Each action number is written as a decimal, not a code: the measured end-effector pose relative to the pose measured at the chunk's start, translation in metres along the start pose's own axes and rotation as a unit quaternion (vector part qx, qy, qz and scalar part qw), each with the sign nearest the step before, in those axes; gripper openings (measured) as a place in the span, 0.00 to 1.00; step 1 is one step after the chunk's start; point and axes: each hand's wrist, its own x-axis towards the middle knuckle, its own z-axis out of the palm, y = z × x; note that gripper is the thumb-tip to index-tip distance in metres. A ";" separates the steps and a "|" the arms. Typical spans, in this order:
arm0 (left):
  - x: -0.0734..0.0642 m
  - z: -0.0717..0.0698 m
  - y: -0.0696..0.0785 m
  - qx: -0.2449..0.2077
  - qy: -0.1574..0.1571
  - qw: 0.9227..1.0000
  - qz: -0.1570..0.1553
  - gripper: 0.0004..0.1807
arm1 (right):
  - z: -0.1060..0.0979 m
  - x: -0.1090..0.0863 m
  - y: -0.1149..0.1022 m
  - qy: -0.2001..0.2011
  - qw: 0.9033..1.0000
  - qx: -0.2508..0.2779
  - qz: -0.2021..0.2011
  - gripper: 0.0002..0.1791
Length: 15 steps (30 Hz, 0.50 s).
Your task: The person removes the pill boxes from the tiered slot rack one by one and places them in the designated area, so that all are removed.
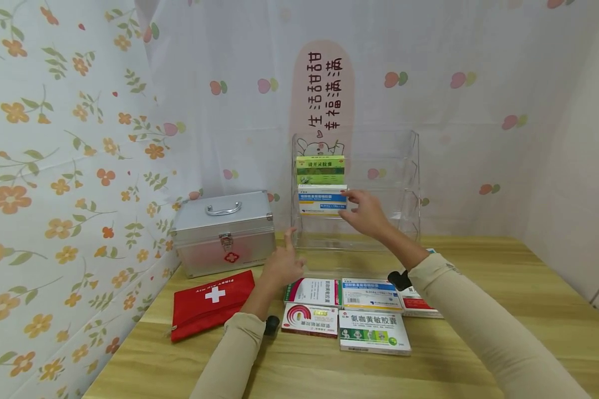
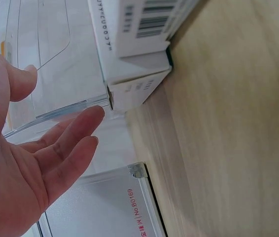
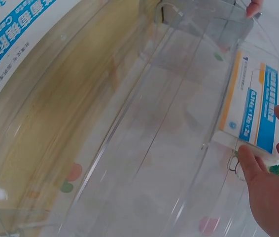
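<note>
My right hand (image 1: pixel 366 213) holds the right end of a blue-and-white medicine box (image 1: pixel 321 200) in the clear tiered rack (image 1: pixel 379 213). In the right wrist view, a fingertip lies over the box's printed front and other fingers are at its end. Behind and above it in the rack stands a green medicine box (image 1: pixel 321 169). Low at the rack's left side is my left hand (image 1: pixel 282 266), with nothing in it. Its fingers (image 2: pixel 68 170) are extended, right by the rack's clear edge in the left wrist view.
Several medicine boxes lie in front of the rack, among them a white-and-green box (image 1: pixel 374 331) and a red-and-white box (image 1: pixel 309 320). A silver first-aid case (image 1: pixel 224 233) and red first-aid pouch (image 1: pixel 212 305) are at left on the wooden table (image 1: pixel 484 288). A patterned curtain (image 1: pixel 219 50) hangs behind.
</note>
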 end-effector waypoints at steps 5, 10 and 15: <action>0.000 0.001 -0.001 0.002 0.001 1.000 0.003 0.47 | 0.003 0.002 -0.002 -0.013 1.000 0.020 0.016 0.28; -0.001 0.001 -0.001 -0.003 0.003 1.000 0.003 0.47 | 0.004 0.004 -0.005 -0.027 0.999 0.033 0.031 0.30; -0.002 0.000 0.001 -0.006 0.004 1.000 0.004 0.48 | 0.004 0.007 -0.005 -0.034 0.998 0.036 0.043 0.30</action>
